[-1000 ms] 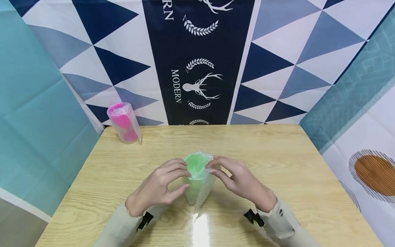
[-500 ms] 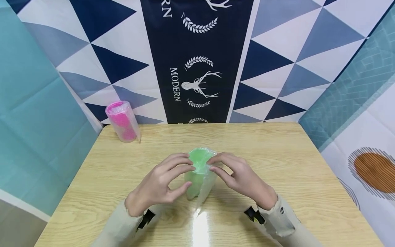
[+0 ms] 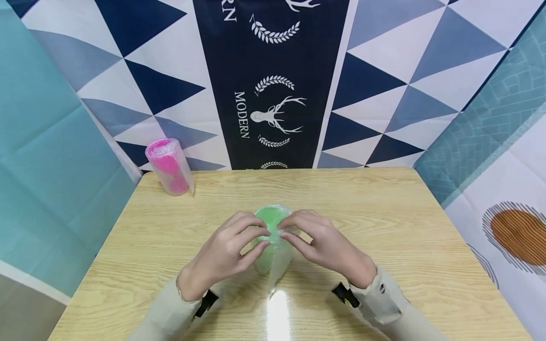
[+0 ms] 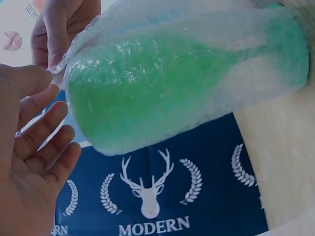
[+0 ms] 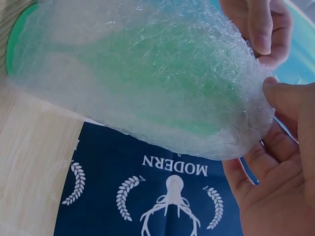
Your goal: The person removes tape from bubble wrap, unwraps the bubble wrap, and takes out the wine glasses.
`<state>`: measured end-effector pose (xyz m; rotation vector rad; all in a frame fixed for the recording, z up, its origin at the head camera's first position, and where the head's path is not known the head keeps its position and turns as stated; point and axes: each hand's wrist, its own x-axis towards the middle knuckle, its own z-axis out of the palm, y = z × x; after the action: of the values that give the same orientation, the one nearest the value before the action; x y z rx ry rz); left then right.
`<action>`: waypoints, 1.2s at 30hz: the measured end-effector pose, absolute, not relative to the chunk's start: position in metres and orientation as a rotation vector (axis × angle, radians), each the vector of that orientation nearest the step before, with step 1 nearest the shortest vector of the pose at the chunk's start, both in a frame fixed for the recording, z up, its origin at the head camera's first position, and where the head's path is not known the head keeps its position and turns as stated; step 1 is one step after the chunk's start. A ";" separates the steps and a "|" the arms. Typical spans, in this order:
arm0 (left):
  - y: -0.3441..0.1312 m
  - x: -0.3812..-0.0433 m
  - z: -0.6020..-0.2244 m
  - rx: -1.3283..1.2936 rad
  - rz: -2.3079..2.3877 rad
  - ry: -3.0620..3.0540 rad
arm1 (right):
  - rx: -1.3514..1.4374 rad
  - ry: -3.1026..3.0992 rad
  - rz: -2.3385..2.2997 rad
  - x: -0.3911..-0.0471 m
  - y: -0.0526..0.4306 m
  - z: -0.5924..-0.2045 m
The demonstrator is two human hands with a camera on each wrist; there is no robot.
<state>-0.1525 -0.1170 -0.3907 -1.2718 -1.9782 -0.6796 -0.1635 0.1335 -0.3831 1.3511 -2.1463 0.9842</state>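
A green goblet [image 4: 147, 83] stands upright on the table, wrapped in clear bubble wrap [image 3: 280, 265]. Its bowl, stem and base show through the wrap in both wrist views. My left hand [image 3: 230, 244] is at the top left, thumb and forefinger pinching the wrap's upper edge, other fingers spread apart. Opposite it, my right hand [image 3: 322, 239] pinches the top edge of the wrap between thumb and fingers. The two hands' fingertips nearly meet over the goblet's mouth. A loose flap of wrap hangs down the near side.
At the far left corner of the wooden table [image 3: 362, 203] stands a pink item [image 3: 168, 166] rolled in bubble wrap. Behind the table hangs a patterned cloth [image 3: 277, 113], with more cloths at both sides.
My right hand has moved left with the wrap's edge. The left thumb has come up closer to its fingers, and the two hands are nearer each other.
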 end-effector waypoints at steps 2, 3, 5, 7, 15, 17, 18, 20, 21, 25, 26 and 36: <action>-0.117 -0.153 -0.393 -1.269 -0.680 -2.012 | 1.360 -2.140 0.963 -0.164 0.131 -0.383; -0.118 -0.152 -0.394 -1.267 -0.679 -2.032 | 1.361 -2.141 0.955 -0.164 0.130 -0.382; -0.118 -0.152 -0.396 -1.266 -0.671 -2.069 | 1.360 -2.148 0.939 -0.164 0.129 -0.382; -0.119 -0.153 -0.398 -1.272 -0.653 -2.106 | 1.355 -2.160 0.932 -0.164 0.129 -0.382; -0.123 -0.154 -0.398 -1.346 -0.636 -2.141 | 1.350 -2.173 0.951 -0.164 0.130 -0.380; -0.123 -0.154 -0.398 -1.345 -0.636 -2.145 | 1.353 -2.167 0.948 -0.165 0.131 -0.380; -0.123 -0.155 -0.397 -1.345 -0.635 -2.147 | 1.357 -2.159 0.945 -0.166 0.132 -0.380; -0.124 -0.155 -0.397 -1.346 -0.630 -2.147 | 1.365 -2.145 0.945 -0.167 0.133 -0.380; -0.124 -0.155 -0.397 -1.347 -0.627 -2.148 | 1.366 -2.144 0.949 -0.168 0.134 -0.379; -0.124 -0.155 -0.399 -1.349 -0.619 -2.150 | 1.373 -2.150 0.960 -0.168 0.136 -0.377; -0.124 -0.156 -0.399 -1.349 -0.617 -2.149 | 1.373 -2.156 0.962 -0.168 0.136 -0.376; -0.126 -0.157 -0.401 -1.351 -0.606 -2.138 | 1.344 -2.154 0.993 -0.167 0.144 -0.373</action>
<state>-0.1572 -0.1258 -0.4009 -1.3511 -2.1382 -0.6059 -0.1673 0.1437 -0.3727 1.3437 -2.1545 0.9930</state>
